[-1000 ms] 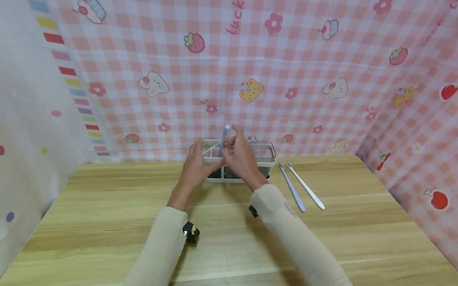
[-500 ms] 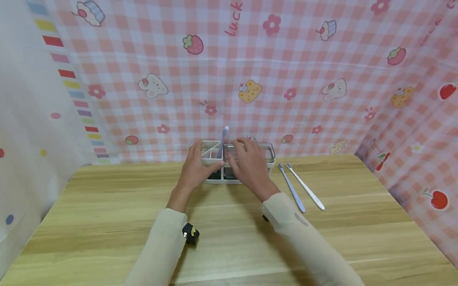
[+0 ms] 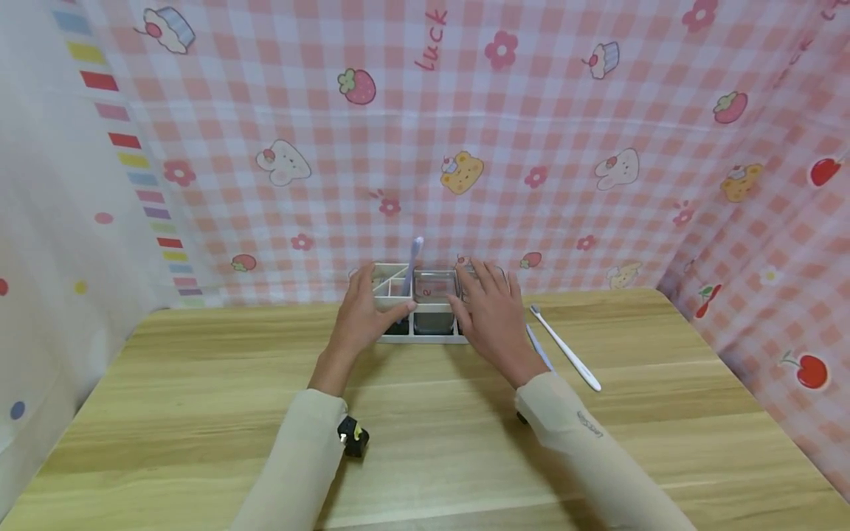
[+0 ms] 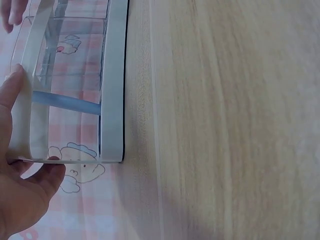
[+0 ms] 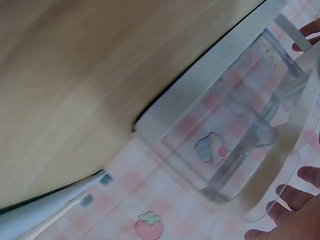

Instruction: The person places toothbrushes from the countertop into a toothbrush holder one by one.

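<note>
A white toothbrush holder (image 3: 433, 340) with divided slots on its left and clear cups (image 3: 434, 286) on its right stands at the table's back. One lilac toothbrush (image 3: 413, 262) is upright in a left slot; its pale blue-looking handle (image 4: 70, 103) shows inside the holder in the left wrist view. My left hand (image 3: 358, 317) grips the holder's left end, thumb along the front rim and fingers round the side. Over the holder's right end, my right hand (image 3: 494, 317) is spread with loosely bent fingers, hiding the cup there. The right wrist view shows these fingers (image 5: 295, 197) right by the rim.
To the right on the wooden table (image 3: 265, 442) lie a white toothbrush (image 3: 567, 350) and a lilac toothbrush (image 3: 539, 346), the latter partly covered by my right hand and wrist. A pink checked cloth (image 3: 398, 147) hangs close behind the holder.
My right hand has left the upright toothbrush and moved right across the cups to the holder's right end, its fingers spreading. The left hand has kept its grip.
</note>
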Motion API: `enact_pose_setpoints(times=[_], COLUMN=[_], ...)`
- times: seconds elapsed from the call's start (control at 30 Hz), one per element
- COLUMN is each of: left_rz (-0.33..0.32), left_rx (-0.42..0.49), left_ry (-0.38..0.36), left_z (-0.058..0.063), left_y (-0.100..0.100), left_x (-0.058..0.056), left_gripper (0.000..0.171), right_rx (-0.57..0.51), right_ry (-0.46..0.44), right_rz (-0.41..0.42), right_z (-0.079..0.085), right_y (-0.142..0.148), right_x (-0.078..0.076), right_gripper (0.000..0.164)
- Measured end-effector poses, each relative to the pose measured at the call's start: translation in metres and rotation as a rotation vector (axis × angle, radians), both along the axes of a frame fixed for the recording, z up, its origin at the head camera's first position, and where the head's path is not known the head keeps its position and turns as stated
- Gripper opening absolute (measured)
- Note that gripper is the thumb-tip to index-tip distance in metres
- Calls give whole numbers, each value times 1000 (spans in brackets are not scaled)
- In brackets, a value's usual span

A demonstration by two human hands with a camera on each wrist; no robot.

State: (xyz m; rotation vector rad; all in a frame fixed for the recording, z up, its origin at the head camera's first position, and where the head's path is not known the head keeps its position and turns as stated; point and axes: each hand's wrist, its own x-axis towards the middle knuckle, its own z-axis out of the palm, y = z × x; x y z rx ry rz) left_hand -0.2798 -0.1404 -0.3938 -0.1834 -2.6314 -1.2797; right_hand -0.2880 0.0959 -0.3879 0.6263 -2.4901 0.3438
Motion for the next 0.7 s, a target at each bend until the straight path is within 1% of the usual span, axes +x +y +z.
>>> enact_pose_setpoints(times=[0.13,0.37,0.53,0.7], left_rz=[-1,1,10,5], left_rx=[3,-5,-1,6], left_ry=[-13,-12,-17,-10], left_z=[-1,-2,-3,-3], left_y=[0,1,1,-1], left_x=[0,-3,-3,-3], left_gripper=[103,101,101,99], right_rx=[12,45,65,27], right_ry=[-71,-144,-174,-198], right_rz=[-25,-62,-67,-92], right_z=[-1,1,1,0], right_y=[11,31,43,57], right_x=[1,1,-2,-8], right_gripper=[59,62,65,68])
